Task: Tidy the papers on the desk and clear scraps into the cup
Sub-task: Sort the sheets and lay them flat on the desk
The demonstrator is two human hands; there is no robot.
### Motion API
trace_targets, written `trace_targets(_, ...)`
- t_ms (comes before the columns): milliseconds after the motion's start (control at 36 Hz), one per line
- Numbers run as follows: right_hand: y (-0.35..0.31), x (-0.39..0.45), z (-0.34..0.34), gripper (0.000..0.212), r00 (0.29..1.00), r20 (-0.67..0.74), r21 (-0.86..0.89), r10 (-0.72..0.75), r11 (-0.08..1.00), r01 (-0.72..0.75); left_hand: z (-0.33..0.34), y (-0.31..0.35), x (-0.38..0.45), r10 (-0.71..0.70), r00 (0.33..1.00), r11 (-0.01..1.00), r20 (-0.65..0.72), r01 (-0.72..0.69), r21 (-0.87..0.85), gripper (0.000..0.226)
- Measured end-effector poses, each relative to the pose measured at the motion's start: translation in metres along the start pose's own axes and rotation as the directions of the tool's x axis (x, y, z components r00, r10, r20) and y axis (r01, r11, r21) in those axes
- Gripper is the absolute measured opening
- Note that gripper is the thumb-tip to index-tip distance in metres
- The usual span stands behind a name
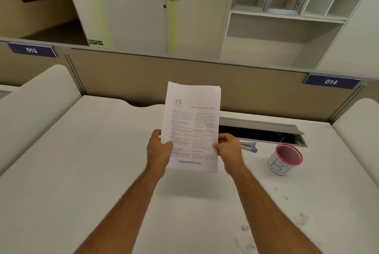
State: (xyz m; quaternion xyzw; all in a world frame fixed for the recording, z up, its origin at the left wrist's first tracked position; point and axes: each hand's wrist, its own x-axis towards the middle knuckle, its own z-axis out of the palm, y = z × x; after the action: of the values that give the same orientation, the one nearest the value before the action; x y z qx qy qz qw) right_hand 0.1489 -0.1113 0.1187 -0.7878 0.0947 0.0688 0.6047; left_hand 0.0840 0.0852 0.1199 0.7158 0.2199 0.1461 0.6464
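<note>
My left hand [159,149] and right hand [228,147] pinch the papers' [191,124] side edges; light, floppy. Scraps [245,239] at five o'clock.

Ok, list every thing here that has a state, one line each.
Papers: held upright above the desk, off its surface.
Left hand: grips the papers' left edge.
Right hand: grips the papers' right edge.
Cup: upright on the desk, open.
Scraps: loose on the desk.
Cable hatch: lid open.
</note>
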Motion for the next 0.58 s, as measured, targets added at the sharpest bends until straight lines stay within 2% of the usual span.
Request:
trace_targets(222,0.022,0.017,0.035,0.021,0.996,0.036,-0.038,0.083,0.996,-0.082,-0.014,-0.027,0.020,-0.101,0.995,0.992,-0.012,0.101,0.070,0.029)
trace_targets(583,0.045,0.049,0.074,0.007,0.983,-0.002,-0.141,0.185,0.973,-0.183,-0.024,-0.065,0.058,-0.111,0.991,0.981,-0.073,0.121,0.152,0.029)
